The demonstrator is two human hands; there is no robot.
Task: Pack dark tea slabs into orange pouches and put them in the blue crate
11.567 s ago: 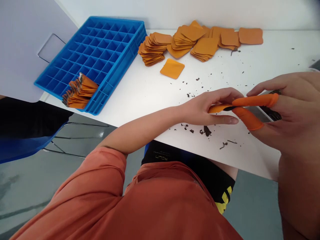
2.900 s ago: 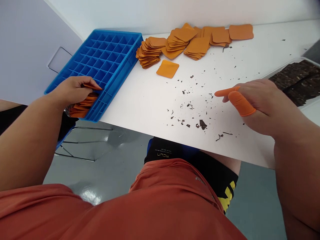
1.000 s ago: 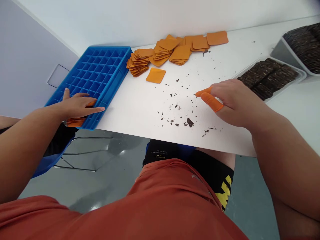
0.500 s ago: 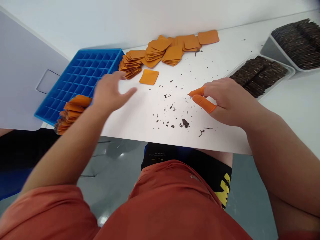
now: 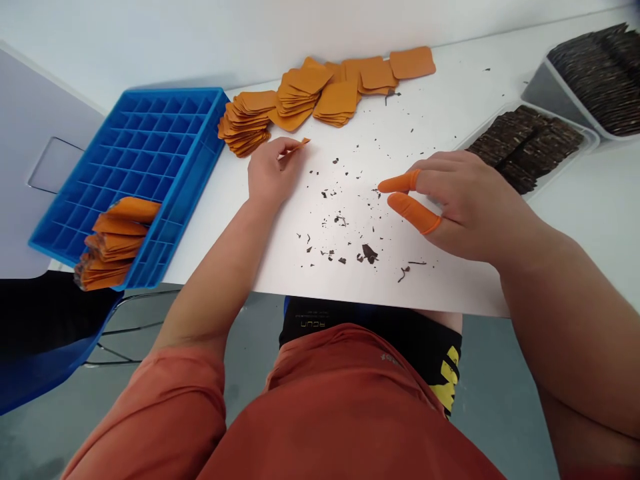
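Observation:
My left hand [image 5: 273,170] is closed in a pinch on a small orange pouch [image 5: 305,143]; most of the pouch is hidden behind the fingers. Just beyond it lie fanned stacks of matching orange pouches [image 5: 336,100]. My right hand [image 5: 453,200] hovers low over the white table, thumb and forefinger apart in orange finger cots [image 5: 413,212], with nothing between them. Dark brown flakes and crumbs [image 5: 370,253] are scattered between the two hands. Near my right hand stands a clear tub of dark brown pressed slabs [image 5: 527,148].
At left, a blue divided tray [image 5: 187,193] has upright filled orange pouches [image 5: 117,243] in its near corner. A second tub of dark slabs [image 5: 595,80] is at far right. The white table [image 5: 280,267] meets a wall behind; a blue chair [image 5: 65,367] is at lower left.
My left hand has moved right from beside the blue tray and taken hold of the single orange pouch lying apart. My right hand has barely moved. The view has shifted slightly.

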